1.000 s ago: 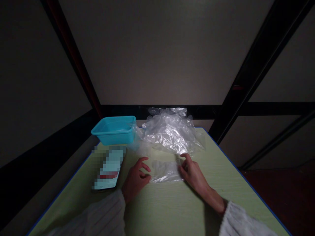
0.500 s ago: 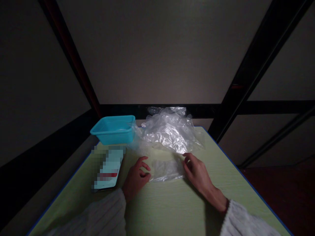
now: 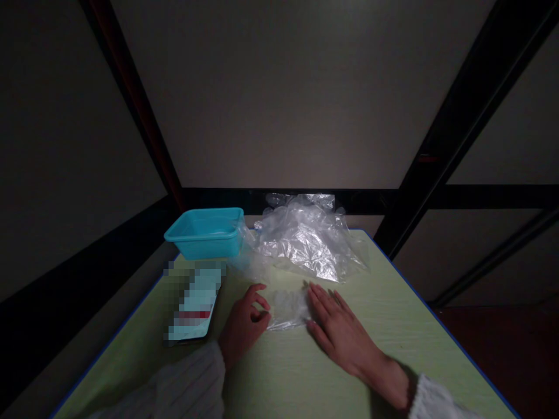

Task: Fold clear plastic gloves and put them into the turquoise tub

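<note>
On the table point(image 3: 414, 326), the left hand point(image 3: 243, 326) curls narrowly, grip unclear, by 1 clear plastic piece point(image 3: 286, 308); the right hand point(image 3: 340, 333), fingers flat, should press lightly.

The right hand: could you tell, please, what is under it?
Clear plastic reaches the edge of the right hand, and the table shows around. Anything directly beneath the hand is covered and cannot be seen.
</note>
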`<state>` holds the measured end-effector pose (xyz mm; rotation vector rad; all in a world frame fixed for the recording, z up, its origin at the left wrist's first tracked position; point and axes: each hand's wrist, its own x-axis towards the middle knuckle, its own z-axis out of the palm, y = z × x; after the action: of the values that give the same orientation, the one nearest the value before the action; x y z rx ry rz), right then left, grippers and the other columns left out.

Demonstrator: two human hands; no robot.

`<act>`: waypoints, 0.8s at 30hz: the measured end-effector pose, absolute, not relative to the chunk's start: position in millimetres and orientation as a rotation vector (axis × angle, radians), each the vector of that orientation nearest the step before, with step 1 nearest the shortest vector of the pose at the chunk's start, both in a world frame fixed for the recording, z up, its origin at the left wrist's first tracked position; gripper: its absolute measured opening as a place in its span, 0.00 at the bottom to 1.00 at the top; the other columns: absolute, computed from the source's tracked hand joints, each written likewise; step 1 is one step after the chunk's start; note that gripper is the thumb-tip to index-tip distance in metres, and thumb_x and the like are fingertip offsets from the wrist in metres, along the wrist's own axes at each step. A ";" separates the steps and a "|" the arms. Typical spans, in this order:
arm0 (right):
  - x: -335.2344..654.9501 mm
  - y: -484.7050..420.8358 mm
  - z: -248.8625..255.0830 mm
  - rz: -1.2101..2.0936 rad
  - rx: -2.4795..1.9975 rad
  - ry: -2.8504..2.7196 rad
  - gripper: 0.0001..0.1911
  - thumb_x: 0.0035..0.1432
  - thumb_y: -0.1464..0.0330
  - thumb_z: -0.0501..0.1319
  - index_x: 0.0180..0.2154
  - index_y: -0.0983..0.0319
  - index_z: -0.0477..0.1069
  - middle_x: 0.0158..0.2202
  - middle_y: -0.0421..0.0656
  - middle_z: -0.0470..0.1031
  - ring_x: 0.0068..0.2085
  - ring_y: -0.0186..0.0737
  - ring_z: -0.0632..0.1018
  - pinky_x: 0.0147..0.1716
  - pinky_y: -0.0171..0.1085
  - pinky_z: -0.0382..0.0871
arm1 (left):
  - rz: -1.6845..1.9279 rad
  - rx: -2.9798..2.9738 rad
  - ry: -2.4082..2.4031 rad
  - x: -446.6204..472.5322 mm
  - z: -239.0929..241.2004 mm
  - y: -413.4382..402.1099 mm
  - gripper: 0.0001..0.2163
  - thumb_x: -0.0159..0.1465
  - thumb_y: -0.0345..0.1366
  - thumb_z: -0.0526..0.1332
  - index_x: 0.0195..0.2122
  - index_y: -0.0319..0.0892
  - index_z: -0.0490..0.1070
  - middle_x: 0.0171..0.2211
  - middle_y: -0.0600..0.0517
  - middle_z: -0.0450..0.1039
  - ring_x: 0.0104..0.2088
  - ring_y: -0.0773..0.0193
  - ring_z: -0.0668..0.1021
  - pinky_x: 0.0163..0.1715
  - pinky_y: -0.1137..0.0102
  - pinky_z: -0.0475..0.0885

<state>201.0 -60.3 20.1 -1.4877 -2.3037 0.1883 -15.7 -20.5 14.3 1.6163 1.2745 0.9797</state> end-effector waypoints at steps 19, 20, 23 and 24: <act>218.7 -37.5 9.2 0.687 -1.527 -1.628 0.15 0.48 0.71 0.54 0.40 0.61 0.60 0.20 0.36 0.68 0.22 0.37 0.69 0.21 0.33 0.58 | 0.990 1.642 1.254 -16.6 12.4 -19.9 0.18 0.48 0.30 0.55 0.42 0.42 0.62 0.26 0.58 0.68 0.17 0.72 0.69 0.17 0.77 0.64; 218.6 -37.4 9.5 0.692 -1.523 -1.631 0.15 0.47 0.71 0.53 0.40 0.61 0.60 0.20 0.35 0.67 0.22 0.37 0.69 0.21 0.33 0.58 | 0.990 1.645 1.253 -16.7 11.9 -19.8 0.17 0.48 0.30 0.55 0.42 0.42 0.62 0.26 0.58 0.68 0.17 0.72 0.69 0.18 0.77 0.64; 218.2 -37.7 11.5 0.712 -1.503 -1.639 0.15 0.47 0.72 0.52 0.40 0.61 0.59 0.21 0.35 0.67 0.22 0.36 0.69 0.21 0.33 0.58 | 0.989 1.658 1.253 -16.9 10.6 -19.4 0.17 0.48 0.29 0.55 0.42 0.41 0.62 0.26 0.58 0.68 0.17 0.71 0.70 0.18 0.76 0.65; 218.0 -38.1 12.5 0.719 -1.497 -1.641 0.15 0.47 0.72 0.52 0.40 0.61 0.59 0.21 0.36 0.67 0.22 0.36 0.69 0.21 0.33 0.58 | 0.986 1.664 1.254 -17.0 10.4 -19.3 0.17 0.48 0.29 0.55 0.42 0.41 0.62 0.26 0.58 0.68 0.17 0.71 0.69 0.18 0.76 0.65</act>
<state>218.0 -38.1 12.5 -1.4968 -1.6409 0.7186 -17.0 -19.3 10.4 1.6641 1.2543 0.9864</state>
